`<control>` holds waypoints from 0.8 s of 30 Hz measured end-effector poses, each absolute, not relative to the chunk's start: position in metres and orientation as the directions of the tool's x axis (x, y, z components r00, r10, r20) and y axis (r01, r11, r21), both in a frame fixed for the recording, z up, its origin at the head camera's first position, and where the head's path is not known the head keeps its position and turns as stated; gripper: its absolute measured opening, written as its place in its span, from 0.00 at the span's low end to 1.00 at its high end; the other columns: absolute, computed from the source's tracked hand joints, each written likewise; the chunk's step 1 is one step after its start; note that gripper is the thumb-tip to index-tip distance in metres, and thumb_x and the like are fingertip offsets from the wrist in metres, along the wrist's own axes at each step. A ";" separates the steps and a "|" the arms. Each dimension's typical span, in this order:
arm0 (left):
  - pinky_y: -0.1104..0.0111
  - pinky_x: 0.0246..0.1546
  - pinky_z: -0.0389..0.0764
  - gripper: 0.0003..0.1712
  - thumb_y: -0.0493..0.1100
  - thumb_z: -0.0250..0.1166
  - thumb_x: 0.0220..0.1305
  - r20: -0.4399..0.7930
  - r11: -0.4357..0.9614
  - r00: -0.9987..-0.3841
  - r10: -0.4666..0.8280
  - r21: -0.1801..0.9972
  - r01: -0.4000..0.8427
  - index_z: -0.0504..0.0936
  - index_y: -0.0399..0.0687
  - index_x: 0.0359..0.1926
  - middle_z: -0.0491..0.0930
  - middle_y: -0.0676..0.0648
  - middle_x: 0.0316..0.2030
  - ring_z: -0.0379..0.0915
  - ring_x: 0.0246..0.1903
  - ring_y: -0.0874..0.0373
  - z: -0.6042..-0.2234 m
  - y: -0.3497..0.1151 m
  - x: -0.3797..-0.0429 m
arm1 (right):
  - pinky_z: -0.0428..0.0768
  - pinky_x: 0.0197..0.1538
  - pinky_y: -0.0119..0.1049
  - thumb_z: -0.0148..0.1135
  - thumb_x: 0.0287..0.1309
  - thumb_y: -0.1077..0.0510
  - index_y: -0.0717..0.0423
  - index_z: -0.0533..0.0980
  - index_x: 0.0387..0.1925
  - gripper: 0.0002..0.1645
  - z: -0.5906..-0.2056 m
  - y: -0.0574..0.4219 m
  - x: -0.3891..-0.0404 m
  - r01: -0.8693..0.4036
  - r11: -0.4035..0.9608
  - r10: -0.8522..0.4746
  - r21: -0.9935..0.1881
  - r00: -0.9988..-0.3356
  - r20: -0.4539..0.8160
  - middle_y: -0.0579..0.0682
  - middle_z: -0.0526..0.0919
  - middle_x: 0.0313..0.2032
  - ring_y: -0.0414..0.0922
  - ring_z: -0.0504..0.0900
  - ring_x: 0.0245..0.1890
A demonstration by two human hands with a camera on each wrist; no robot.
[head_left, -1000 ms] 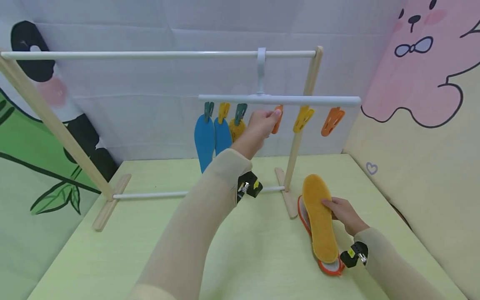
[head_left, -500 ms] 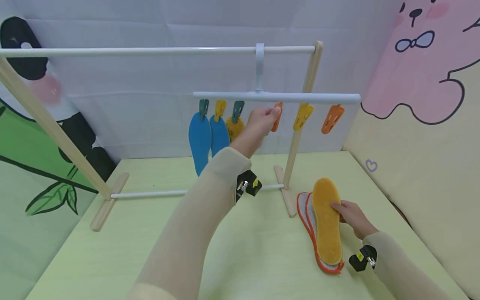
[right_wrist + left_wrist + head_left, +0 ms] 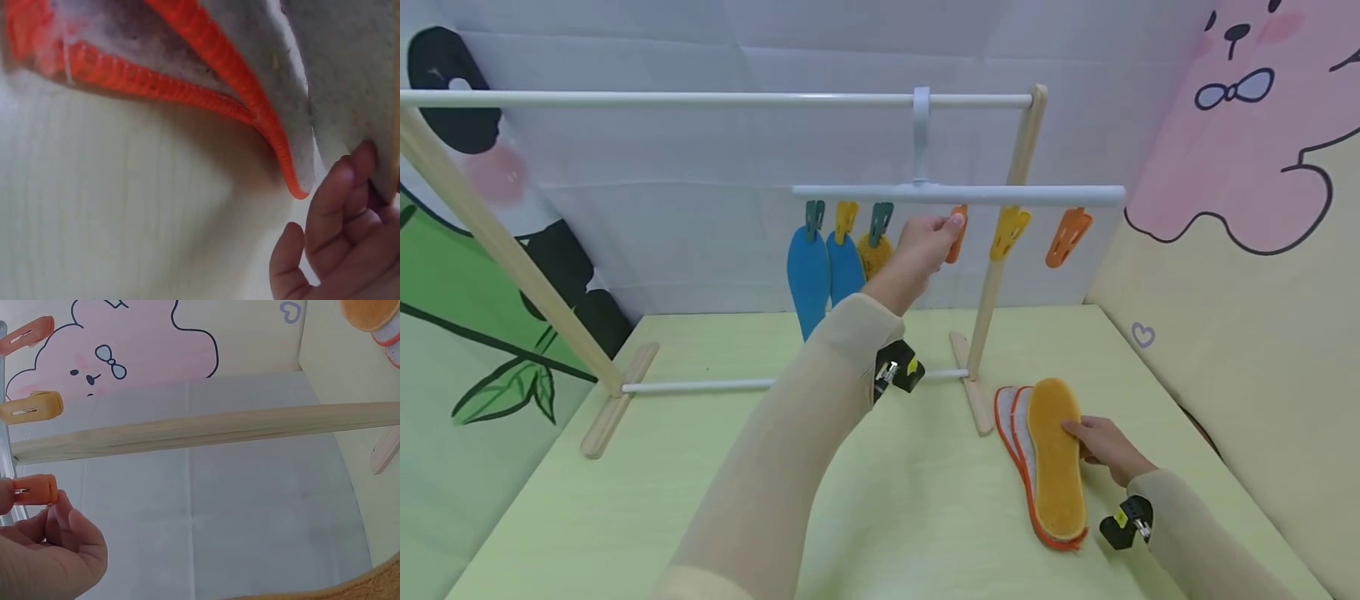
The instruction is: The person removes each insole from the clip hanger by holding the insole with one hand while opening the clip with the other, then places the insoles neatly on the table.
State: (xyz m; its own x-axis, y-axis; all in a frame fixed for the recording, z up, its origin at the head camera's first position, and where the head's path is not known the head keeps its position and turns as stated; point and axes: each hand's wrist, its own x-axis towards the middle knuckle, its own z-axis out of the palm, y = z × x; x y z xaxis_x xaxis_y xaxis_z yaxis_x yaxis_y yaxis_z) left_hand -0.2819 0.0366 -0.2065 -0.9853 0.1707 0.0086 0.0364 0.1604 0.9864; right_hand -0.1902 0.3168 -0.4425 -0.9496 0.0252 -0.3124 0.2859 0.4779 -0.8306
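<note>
My left hand (image 3: 919,250) pinches an orange clothespin (image 3: 956,235) under the white hanger bar (image 3: 850,194). The left wrist view shows the thumb and fingers on that clothespin (image 3: 37,489), with nothing hanging from it. Low on the right, my right hand (image 3: 1108,448) holds a yellow fuzzy insole (image 3: 1054,475) by its right edge, thumb on top. Beneath and left of it lie grey insoles with orange edging (image 3: 1021,454), partly covered. In the right wrist view, fingers (image 3: 334,200) lie against the insole's grey underside (image 3: 350,75).
Two blue insoles (image 3: 808,279) and another yellow insole (image 3: 874,256) hang from pins left of my left hand. A yellow clothespin (image 3: 1010,233) and another orange clothespin (image 3: 1069,237) hang to the right. The wooden rack post (image 3: 1022,150) stands behind; the table (image 3: 910,500) lies below.
My right hand has moved right and a little nearer with the yellow insole, uncovering more of the grey insoles. My left hand keeps its pinch on the orange clothespin.
</note>
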 end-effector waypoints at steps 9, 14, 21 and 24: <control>0.65 0.40 0.67 0.19 0.53 0.53 0.70 -0.002 0.162 -0.984 0.176 0.986 0.027 0.76 0.42 0.31 0.67 0.49 0.23 0.65 0.33 0.56 -0.206 0.041 -0.284 | 0.71 0.34 0.37 0.46 0.70 0.51 0.69 0.72 0.42 0.21 -0.446 0.320 -0.189 0.333 0.494 0.057 -0.803 -0.934 -0.353 0.44 0.80 0.25 0.42 0.77 0.26; 0.65 0.41 0.67 0.21 0.53 0.52 0.70 -0.007 0.140 -0.982 0.189 0.990 0.020 0.78 0.39 0.39 0.68 0.49 0.25 0.65 0.34 0.55 -0.208 0.041 -0.284 | 0.70 0.33 0.37 0.47 0.69 0.52 0.65 0.73 0.37 0.18 -0.451 0.320 -0.189 0.353 0.510 0.070 -0.785 -0.926 -0.371 0.46 0.78 0.26 0.43 0.75 0.26; 0.66 0.40 0.66 0.22 0.53 0.52 0.70 -0.008 0.139 -0.983 0.182 0.990 0.018 0.80 0.39 0.47 0.69 0.49 0.29 0.64 0.36 0.56 -0.208 0.038 -0.282 | 0.71 0.34 0.37 0.47 0.69 0.51 0.67 0.72 0.39 0.20 -0.455 0.319 -0.191 0.361 0.531 0.065 -0.767 -0.919 -0.388 0.48 0.78 0.29 0.44 0.75 0.29; 0.67 0.39 0.66 0.21 0.53 0.52 0.70 -0.003 0.139 -0.983 0.181 0.990 0.022 0.80 0.39 0.46 0.69 0.49 0.29 0.64 0.36 0.56 -0.208 0.037 -0.282 | 0.71 0.34 0.36 0.46 0.69 0.52 0.68 0.71 0.40 0.20 -0.456 0.319 -0.191 0.369 0.520 0.069 -0.770 -0.917 -0.392 0.48 0.78 0.29 0.44 0.75 0.28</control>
State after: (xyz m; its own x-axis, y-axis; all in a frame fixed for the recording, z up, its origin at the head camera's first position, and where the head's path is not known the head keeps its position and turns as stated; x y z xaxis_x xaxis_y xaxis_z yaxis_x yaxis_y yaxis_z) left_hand -0.2820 0.0367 -0.2080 -0.9835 0.1811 -0.0033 0.0223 0.1391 0.9900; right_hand -0.1910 0.3187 -0.4558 -0.9172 0.0690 -0.3924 0.3687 0.5203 -0.7703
